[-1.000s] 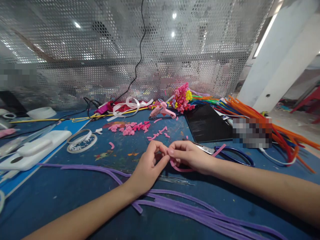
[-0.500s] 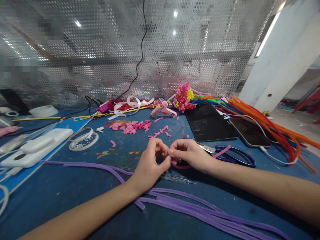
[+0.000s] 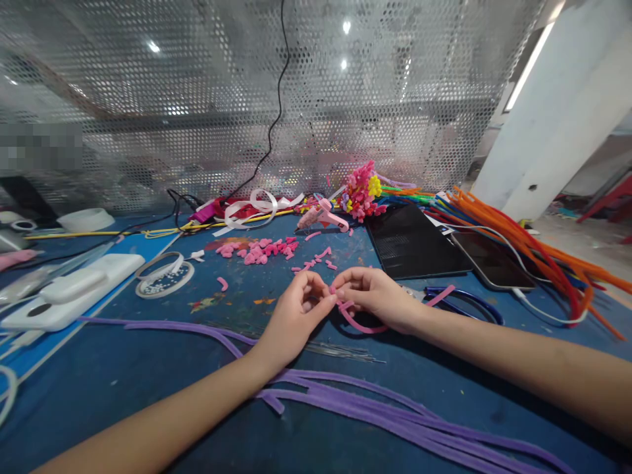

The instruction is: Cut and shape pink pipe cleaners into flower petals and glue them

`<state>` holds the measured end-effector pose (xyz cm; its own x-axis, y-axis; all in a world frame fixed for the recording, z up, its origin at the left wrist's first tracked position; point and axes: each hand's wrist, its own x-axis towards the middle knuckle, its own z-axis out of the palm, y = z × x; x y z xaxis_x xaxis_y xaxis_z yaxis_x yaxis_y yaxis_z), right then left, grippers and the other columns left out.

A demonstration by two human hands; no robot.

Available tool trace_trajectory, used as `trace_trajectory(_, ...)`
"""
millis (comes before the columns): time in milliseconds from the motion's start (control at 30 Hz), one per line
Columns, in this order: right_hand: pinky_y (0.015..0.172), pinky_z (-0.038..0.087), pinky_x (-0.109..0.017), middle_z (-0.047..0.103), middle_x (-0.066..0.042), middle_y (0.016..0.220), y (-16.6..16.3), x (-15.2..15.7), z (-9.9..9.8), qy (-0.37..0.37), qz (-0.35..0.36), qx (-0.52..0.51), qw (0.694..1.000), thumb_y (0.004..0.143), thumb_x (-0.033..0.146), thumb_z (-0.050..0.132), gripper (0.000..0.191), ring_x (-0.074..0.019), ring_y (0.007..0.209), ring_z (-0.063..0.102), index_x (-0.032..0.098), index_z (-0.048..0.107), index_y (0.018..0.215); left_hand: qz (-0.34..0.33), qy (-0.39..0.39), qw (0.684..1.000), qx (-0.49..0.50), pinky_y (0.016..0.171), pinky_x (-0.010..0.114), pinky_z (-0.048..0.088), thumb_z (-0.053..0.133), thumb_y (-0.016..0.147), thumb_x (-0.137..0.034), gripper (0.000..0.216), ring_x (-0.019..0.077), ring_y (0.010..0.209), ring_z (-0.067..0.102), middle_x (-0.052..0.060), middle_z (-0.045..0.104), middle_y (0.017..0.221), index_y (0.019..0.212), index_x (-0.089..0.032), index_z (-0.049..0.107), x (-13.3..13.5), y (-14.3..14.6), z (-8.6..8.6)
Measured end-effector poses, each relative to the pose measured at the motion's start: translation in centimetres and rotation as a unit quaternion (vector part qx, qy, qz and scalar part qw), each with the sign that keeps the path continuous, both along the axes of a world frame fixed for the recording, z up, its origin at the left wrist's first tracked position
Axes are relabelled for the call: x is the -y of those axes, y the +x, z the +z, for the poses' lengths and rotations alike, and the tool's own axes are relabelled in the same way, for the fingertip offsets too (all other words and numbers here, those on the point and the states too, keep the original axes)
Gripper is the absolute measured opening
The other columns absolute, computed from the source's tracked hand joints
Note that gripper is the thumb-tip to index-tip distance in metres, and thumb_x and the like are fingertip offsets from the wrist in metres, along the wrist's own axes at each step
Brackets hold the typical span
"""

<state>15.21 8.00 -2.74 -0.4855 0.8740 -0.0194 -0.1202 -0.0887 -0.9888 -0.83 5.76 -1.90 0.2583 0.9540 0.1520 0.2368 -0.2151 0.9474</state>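
My left hand [image 3: 295, 317] and my right hand [image 3: 375, 296] meet over the blue table [image 3: 148, 382], fingertips pinched together on a pink pipe cleaner [image 3: 359, 324]. The pink stem loops down below my right hand, and its far end sticks out to the right over the blue-handled scissors [image 3: 459, 299]. Long purple pipe cleaners [image 3: 375, 411] lie on the table under my left wrist. A thin bundle of wires [image 3: 345, 352] rests just behind my hands.
Cut pink pieces [image 3: 257, 250] and a pink glue gun [image 3: 323, 217] lie further back. A black tablet [image 3: 412, 243], a phone [image 3: 491, 263] and orange pipe cleaners [image 3: 533, 253] sit at the right. A tape roll [image 3: 162, 275] and white devices [image 3: 69, 293] sit left. A perforated metal screen [image 3: 247, 99] stands behind.
Both hands have lifted slightly and shifted away from me. The pink loop below my right hand now shows more clearly. Nothing else on the table moved.
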Motion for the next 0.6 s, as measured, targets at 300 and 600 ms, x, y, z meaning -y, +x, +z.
trace_trajectory(300, 0.052, 0.042, -0.019, 0.053, 0.006, 0.059, -0.01, 0.05, -0.14, 0.08, -0.028, 0.025, 0.996, 0.065, 0.015, 0.064, 0.021, -0.005, 0.051, 0.05, 0.016, 0.045, 0.072, 0.006, -0.045, 0.998, 0.053, 0.069, 0.023, 0.041, 0.059, 0.072, -0.023, 0.017, 0.0106, 0.071, 0.053, -0.002, 0.055, 0.075, 0.078, -0.017, 0.045, -0.42, -0.15, 0.23)
trace_trajectory(600, 0.053, 0.039, -0.018, 0.052, 0.004, 0.067, 0.31, 0.47, -0.83, 0.225, -0.037, 0.091, 0.969, 0.072, 0.015, 0.056, 0.009, -0.0062, 0.057, 0.049, 0.017, 0.05, 0.079, -0.016, -0.076, 0.996, 0.052, 0.063, 0.021, 0.038, 0.06, 0.071, -0.022, 0.019, 0.0084, 0.064, 0.051, -0.005, 0.055, 0.069, 0.075, -0.018, 0.042, -0.16, 0.09, 0.52)
